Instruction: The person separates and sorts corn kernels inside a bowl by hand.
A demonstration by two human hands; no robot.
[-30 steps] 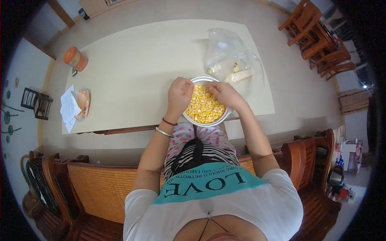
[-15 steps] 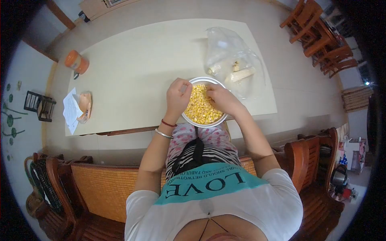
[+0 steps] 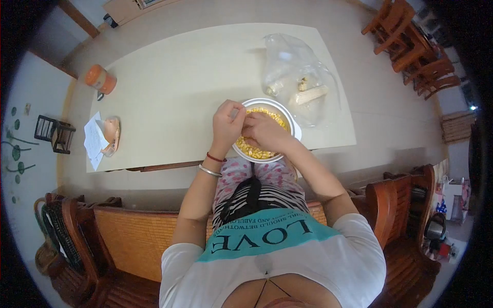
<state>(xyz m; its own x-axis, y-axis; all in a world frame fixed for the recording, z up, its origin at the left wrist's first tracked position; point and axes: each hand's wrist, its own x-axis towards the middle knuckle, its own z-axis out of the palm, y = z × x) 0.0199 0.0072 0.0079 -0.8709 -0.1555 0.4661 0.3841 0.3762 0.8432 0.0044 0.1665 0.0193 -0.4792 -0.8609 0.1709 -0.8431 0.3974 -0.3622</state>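
Observation:
A white bowl full of loose yellow corn kernels rests at the table's near edge, right in front of my lap. My left hand is closed at the bowl's left rim, thumb and fingers drawn together; what they grip is too small or hidden to see. Over the kernels, my right hand reaches across with bent fingers, its fingertips close against the left hand. Anything in its fingers is hidden. To the bowl's upper right lies a clear plastic bag with pale corn cobs in or on it.
The pale table carries an orange container at the far left, with papers and a clear-wrapped packet nearer me. Behind me is a wooden bench. Wooden chairs stand at the upper right.
My right hand has moved left across the bowl, from the right part of the kernels to beside my left hand. The left hand stays put. The view has shifted slightly.

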